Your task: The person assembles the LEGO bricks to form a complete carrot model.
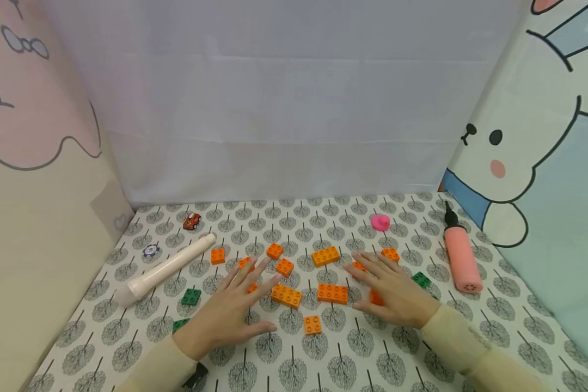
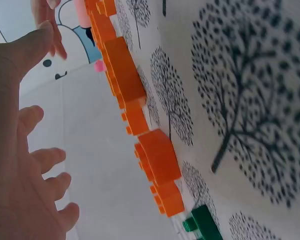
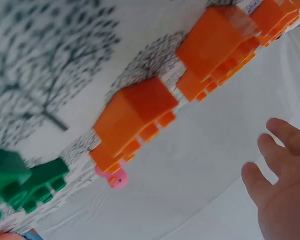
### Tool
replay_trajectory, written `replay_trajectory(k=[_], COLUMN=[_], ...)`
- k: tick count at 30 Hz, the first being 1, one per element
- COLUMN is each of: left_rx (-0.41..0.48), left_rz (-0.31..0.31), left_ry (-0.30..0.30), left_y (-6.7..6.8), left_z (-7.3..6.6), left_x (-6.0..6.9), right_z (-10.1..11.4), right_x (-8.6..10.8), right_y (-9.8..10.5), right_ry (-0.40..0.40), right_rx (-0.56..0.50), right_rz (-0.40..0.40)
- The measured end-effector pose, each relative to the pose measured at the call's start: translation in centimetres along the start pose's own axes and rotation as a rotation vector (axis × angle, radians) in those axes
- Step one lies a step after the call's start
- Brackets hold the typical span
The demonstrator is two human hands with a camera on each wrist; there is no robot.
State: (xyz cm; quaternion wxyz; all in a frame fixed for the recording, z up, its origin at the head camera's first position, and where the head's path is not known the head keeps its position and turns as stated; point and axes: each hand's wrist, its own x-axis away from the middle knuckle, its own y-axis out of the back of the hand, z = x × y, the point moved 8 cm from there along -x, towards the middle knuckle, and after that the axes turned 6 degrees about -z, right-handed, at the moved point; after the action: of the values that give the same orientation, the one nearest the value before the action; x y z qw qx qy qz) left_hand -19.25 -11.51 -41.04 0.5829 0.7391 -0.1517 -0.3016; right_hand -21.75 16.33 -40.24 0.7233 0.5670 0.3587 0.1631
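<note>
Orange bricks (image 1: pixel 332 293) lie in a loose bunch across the middle of the table (image 1: pixel 514 321), some long and some small, with their bumps up. I watch from far away and look from left to right. Near the left edge I see a round blue and white chip (image 1: pixel 151 250). Near it a long white stick (image 1: pixel 171 265) lies at a slant, its fat end nearer the front edge. A little red car (image 1: pixel 192 221) sits toward the far left corner. Two green bricks (image 1: pixel 191 296) come next, one in plain sight and one partly hidden by the left hand (image 1: pixel 230 316).

That hand is spread, thumb out, over the left side of the bunch. My left wrist view shows space between it and the bricks. Two small orange ones peek out from behind its fingers.

Between the hands I see three long orange bricks and three small ones, one of them closest to the front edge. A pink duck (image 1: pixel 380 222) sits toward the far edge. The right hand (image 1: pixel 392 288) is spread too, above three orange bricks that it partly hides. Just beside its wrist is another green brick (image 1: pixel 421 280). By the right edge lies a pink pump (image 1: pixel 462 256), its black tip toward the far edge.
</note>
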Motion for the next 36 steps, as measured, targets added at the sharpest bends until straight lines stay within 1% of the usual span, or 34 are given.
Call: replay_trajectory(k=[1,3,5,6,11,14,17,19,21,27,32,34,36], left_rx=[0.021,0.048,0.072,0.075,0.074,0.053,0.012,-0.003,0.0,-0.002,0.022,0.03,0.03], left_rz=[0.014,0.023,0.033,0.031,0.021,0.027,0.038,0.04,0.042,0.044,0.101,0.127,0.139], left_ry=[-0.01,-0.044,-0.084,-0.114,-0.268,-0.32,-0.324,-0.312,-0.306,-0.358,-0.341,-0.328,-0.327], left_y=[-0.1,-0.3,-0.7,-0.8,-2.1,-2.9,-3.4,-3.5,-3.6,-4.2,-4.4,-4.5,-4.6], left_z=[-0.3,-1.0,-2.0,-2.6,-6.1,-7.5,-8.2,-8.3,-8.4,-8.7,-8.7,-8.8,-8.9], left_x=[-0.1,-0.4,-0.8,-1.1,-1.6,-1.7,-1.9,-2.1,-2.3,-2.8,-3.1,-3.2,-3.3], right_z=[0.2,0.7,1.1,1.3,2.4,2.8,3.0,3.1,3.2,3.5,4.0,4.1,4.3], right_x=[-0.2,-0.6,-1.0,-1.2,-1.9,-2.2,-2.4,-2.4,-2.5,-2.6,-1.9,-1.5,-1.2], right_y=[-0.1,-0.2,-0.4,-0.4,-1.6,-2.3,-2.9,-3.1,-3.2,-3.3,-2.9,-2.5,-2.2], right_ry=[0.01,0.039,0.053,0.056,0.033,0.024,0.027,0.035,0.037,0.071,0.109,0.121,0.13], right_rx=[-0.002,0.004,0.014,0.014,-0.016,-0.015,0.004,0.011,0.013,-0.017,-0.062,-0.079,-0.091], right_rz=[-0.006,-0.025,-0.034,-0.038,0.019,0.049,0.059,0.058,0.059,0.055,0.047,0.03,0.011])
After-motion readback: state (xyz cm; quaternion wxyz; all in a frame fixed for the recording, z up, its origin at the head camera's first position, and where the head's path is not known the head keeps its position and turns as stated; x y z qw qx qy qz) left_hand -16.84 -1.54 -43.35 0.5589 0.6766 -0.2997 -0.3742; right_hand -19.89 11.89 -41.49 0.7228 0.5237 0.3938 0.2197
